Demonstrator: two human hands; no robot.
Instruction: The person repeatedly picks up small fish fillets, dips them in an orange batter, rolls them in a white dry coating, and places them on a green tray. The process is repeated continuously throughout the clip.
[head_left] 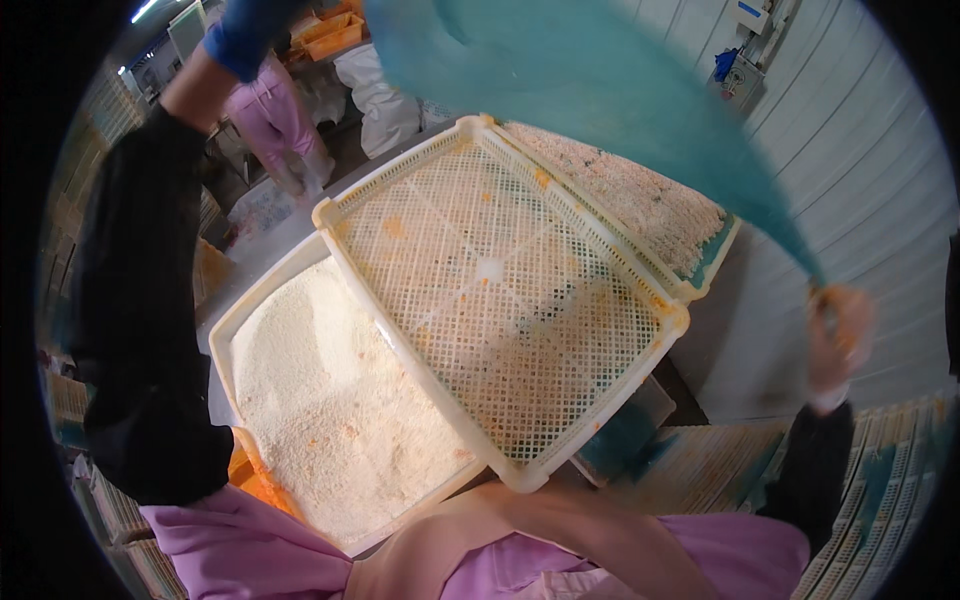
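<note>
A thin teal sheet point(560, 80), blurred by motion, is spread in the air above the far side of the work surface. Its lower right corner is pinched in my right hand point(840, 325), which is raised at the right and also smeared. My left hand point(252, 38), in a blue glove, is lifted to the upper left; its fingers lie beyond the picture's edge. Below the sheet, a cream plastic lattice tray point(490, 270) with orange stains sits tilted, overlapping a white tub point(222, 345) of pale crumbs point(330, 390). No food pieces show on the lattice.
Behind the lattice tray is another tray with a teal liner point(715, 250) under pinkish crumbs point(620, 175). Stacked trays point(860, 500) stand at lower right. An orange bag point(262, 480) hangs by the tub. Farther back are white sacks point(385, 105), orange crates point(332, 36) and a person in pink trousers point(275, 120).
</note>
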